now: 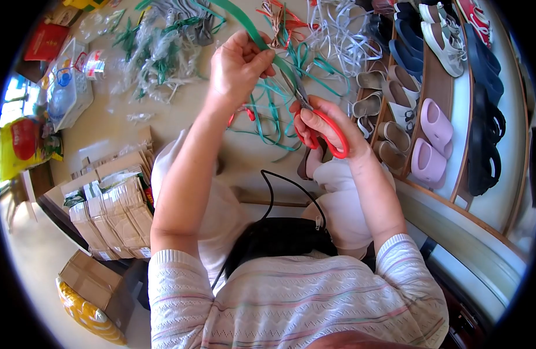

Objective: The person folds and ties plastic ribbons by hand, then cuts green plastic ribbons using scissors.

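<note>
Pinched between the thumb and fingers of my left hand (243, 63) is a green strap (243, 18), which runs up past the top edge and down towards the scissors. My right hand (328, 125) is wrapped round the red handles of the scissors (339, 139). Their metal blades point up and left and lie against the strap, close to my left fingertips. Beyond my hands, thin green strips (272, 116) lie in loops on the floor. A tangle of white strips (343, 35) is at the top, with orange-red strips (285, 22) beside it.
Shoes and slippers stand on a rack (439, 93) at the right. Clear and green scraps (157, 55) lie at the upper left, near a white basket (76, 99). Flattened cardboard (114, 218) is left of my legs. A black bag (279, 237) rests on my lap.
</note>
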`<move>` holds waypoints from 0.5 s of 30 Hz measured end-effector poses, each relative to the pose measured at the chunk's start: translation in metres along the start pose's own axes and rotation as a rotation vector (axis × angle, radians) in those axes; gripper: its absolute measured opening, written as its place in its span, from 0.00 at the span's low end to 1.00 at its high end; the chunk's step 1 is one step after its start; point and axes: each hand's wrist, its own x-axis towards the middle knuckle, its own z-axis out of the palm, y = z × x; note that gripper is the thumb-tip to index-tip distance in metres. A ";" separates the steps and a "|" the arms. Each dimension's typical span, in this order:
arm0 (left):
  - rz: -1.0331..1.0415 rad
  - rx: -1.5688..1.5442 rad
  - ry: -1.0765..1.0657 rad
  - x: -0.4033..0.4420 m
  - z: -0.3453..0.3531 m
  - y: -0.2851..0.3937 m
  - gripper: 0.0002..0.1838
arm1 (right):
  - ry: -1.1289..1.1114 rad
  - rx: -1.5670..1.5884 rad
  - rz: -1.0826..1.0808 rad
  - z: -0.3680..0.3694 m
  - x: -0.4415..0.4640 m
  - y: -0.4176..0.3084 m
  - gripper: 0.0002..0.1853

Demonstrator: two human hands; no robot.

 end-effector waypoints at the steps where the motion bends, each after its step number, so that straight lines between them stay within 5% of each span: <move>1: -0.004 0.028 0.009 -0.001 0.002 0.001 0.10 | 0.010 -0.007 -0.002 0.001 0.000 -0.001 0.22; 15: 0.006 0.029 0.023 -0.004 0.003 0.002 0.11 | 0.063 -0.080 0.037 -0.002 0.000 0.002 0.18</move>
